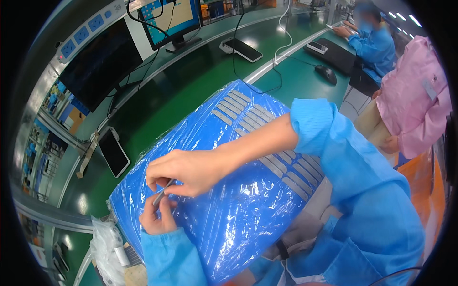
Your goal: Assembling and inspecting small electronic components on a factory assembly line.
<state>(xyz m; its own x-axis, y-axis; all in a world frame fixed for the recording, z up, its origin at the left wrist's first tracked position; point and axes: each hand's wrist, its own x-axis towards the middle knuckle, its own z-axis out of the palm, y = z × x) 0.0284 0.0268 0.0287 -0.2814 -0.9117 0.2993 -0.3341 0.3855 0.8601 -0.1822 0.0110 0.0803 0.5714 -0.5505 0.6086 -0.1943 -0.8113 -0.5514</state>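
Both hands meet over the left part of a blue board [224, 209] wrapped in clear plastic film. My left hand [159, 217] pinches the lower end of a thin grey strip [162, 193]. On the strip's upper end, the fingers of my right hand [188, 170] are closed too, and they hide part of it. The strip is held tilted above the film. Grey flat strips [222, 117] with rounded ends lie in rows on the board's far side. More rows of strips [300, 183] continue to the right, partly covered by my right forearm.
Phones lie on the green table, one left [113, 151] and one at the back [243, 49]. Monitors [171, 21] and cables stand behind. A mouse [326, 74] is at the far right, near a seated co-worker [374, 47]. Someone in pink [417, 95] stands at right. A plastic bag [107, 248] sits at lower left.
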